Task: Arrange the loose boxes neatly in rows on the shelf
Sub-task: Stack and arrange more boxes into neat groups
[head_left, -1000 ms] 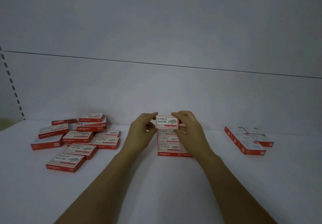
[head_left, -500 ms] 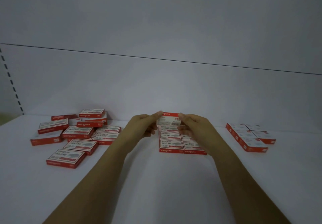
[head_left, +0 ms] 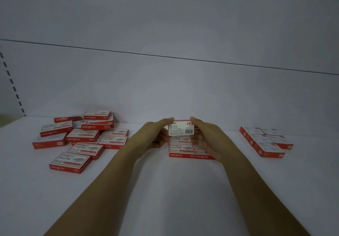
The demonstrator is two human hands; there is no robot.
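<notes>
white shelf (head_left: 165, 190), all stock sits toward the back wall. loose pile (head_left: 82, 138) on my left: boxes overlap at odd angles, so that's what remains to sort. finished block (head_left: 264, 140) far right, edges flush. centre rows (head_left: 180, 148) straight ahead, two columns, labels up, looks like the one under construction. held box (head_left: 180, 128) is off the shelf, just above the back end of those rows, barcode face toward camera. I reckon it needs flipping to match its neighbours. left hand (head_left: 156, 136) and right hand (head_left: 205, 138) each pinch one short end, which keeps it square for lining up.
</notes>
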